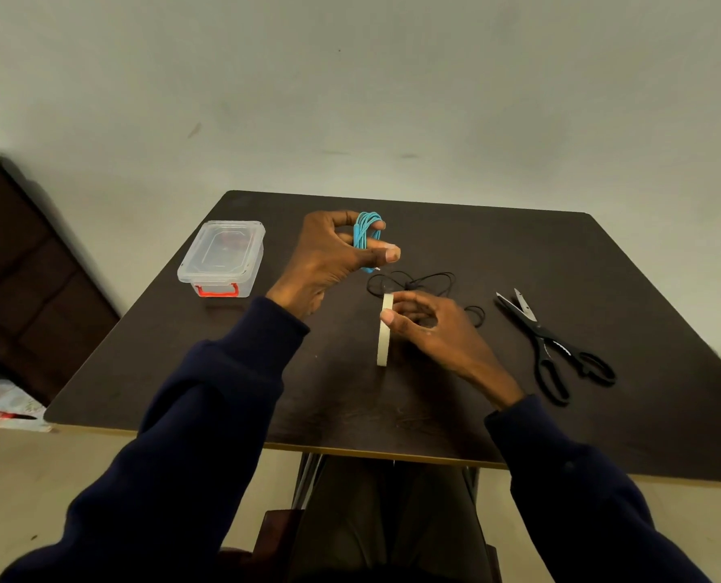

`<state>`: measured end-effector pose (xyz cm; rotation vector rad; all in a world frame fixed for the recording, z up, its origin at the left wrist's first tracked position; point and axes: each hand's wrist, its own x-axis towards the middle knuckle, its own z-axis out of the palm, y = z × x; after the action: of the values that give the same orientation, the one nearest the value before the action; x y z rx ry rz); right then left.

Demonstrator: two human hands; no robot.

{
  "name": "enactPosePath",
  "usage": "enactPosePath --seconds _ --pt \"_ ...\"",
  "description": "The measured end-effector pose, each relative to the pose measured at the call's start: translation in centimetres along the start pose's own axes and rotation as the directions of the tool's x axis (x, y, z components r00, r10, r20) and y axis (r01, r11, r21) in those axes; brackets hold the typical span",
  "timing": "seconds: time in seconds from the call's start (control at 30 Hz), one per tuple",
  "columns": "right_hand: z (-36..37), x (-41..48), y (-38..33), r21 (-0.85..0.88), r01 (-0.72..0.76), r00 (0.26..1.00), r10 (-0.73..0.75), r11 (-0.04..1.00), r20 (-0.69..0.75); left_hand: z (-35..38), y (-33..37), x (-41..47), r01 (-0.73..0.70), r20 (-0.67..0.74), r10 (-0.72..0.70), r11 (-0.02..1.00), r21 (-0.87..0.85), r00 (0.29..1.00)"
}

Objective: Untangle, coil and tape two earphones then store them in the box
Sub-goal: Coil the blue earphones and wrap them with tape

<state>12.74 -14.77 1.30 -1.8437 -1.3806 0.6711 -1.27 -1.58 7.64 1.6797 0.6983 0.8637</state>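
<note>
My left hand (329,258) is raised over the dark table (224,372) and pinches a coiled blue earphone (365,233) between thumb and fingers. My right hand (430,326) grips a roll of pale masking tape (384,330), held upright on its edge near the table's middle. A black earphone (417,281) lies loose and tangled on the table just behind the right hand. The clear plastic box (222,256), lid on, with a red latch, stands at the back left.
Black scissors (556,347) lie open on the table to the right of my right hand. A dark wooden cabinet (26,279) stands on the left beyond the table. The table's front edge runs just above my lap.
</note>
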Motion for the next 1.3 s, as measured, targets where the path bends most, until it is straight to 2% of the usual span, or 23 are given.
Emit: enactPosePath --seconds 0.07,0.13,0.2,0.23,0.3,0.37,0.43,0.6,0.8,0.97,1.07,1.17,1.3 --pt "-1.1 -0.8 0.8 -0.079 -0.018 0.999 0.015 0.997 -0.036 0.0 -0.1 -0.1 0.003 0.015 -0.003 1.0 -0.004 1.0" --pt "-2.8 -2.0 2.7 -0.213 -0.049 0.975 0.0 0.976 -0.222 -0.1 -0.1 0.0 0.001 0.016 -0.001 1.0 -0.002 1.0" --pt "-5.1 -3.5 5.1 -0.374 -0.147 0.931 -0.001 0.916 -0.366 -0.3 0.0 0.1 -0.005 0.011 0.005 1.0 -0.001 1.0" --pt "-6.5 -4.0 6.4 -0.459 -0.233 0.923 0.045 0.857 -0.383 -0.3 0.0 0.2 -0.007 0.008 0.007 1.0 -0.003 1.0" --pt "-9.2 -4.9 9.1 -0.592 -0.436 0.893 0.244 0.678 -0.378 -0.3 0.0 0.3 -0.012 0.011 0.012 1.0 -0.001 1.0" --pt "-10.9 -5.7 10.6 -0.6 -0.582 0.811 0.455 0.549 -0.369 -0.2 -0.1 0.3 -0.016 0.011 0.016 1.0 0.005 1.0" --pt "-11.5 -6.3 10.8 -0.577 -0.618 0.778 0.521 0.534 -0.351 -0.2 -0.1 0.4 -0.02 0.008 0.02 1.0 0.008 1.0" --pt "-12.1 -6.0 10.9 -0.56 -0.581 0.811 0.474 0.591 -0.341 -0.3 -0.3 0.5 -0.02 -0.013 0.02 1.0 0.021 1.0" --pt "-11.6 -5.3 8.2 -0.31 -0.555 0.829 0.543 0.772 -0.134 -0.4 -0.3 0.4 -0.003 -0.015 0.003 1.0 0.016 1.0" --pt "-11.1 -5.0 8.3 -0.079 -0.531 0.84 0.511 0.844 -0.18 -0.4 -0.2 0.1 -0.006 -0.022 0.006 1.0 0.01 1.0" --pt "-10.3 -5.1 8.4 0.167 -0.427 0.869 0.454 0.889 -0.196 -0.4 -0.2 0.1 -0.001 -0.026 0.001 1.0 0.009 1.0" --pt "-9.5 -5.4 7.8 0.453 -0.327 0.89 0.431 0.829 -0.147 -0.4 -0.1 0.1 -0.002 -0.041 0.002 1.0 0.013 0.999" --pt "-8.7 -5.6 6.6 0.715 -0.233 0.936 0.351 0.659 -0.019 -0.5 -0.1 0.3 -0.002 -0.053 0.003 1.0 0.012 0.999"
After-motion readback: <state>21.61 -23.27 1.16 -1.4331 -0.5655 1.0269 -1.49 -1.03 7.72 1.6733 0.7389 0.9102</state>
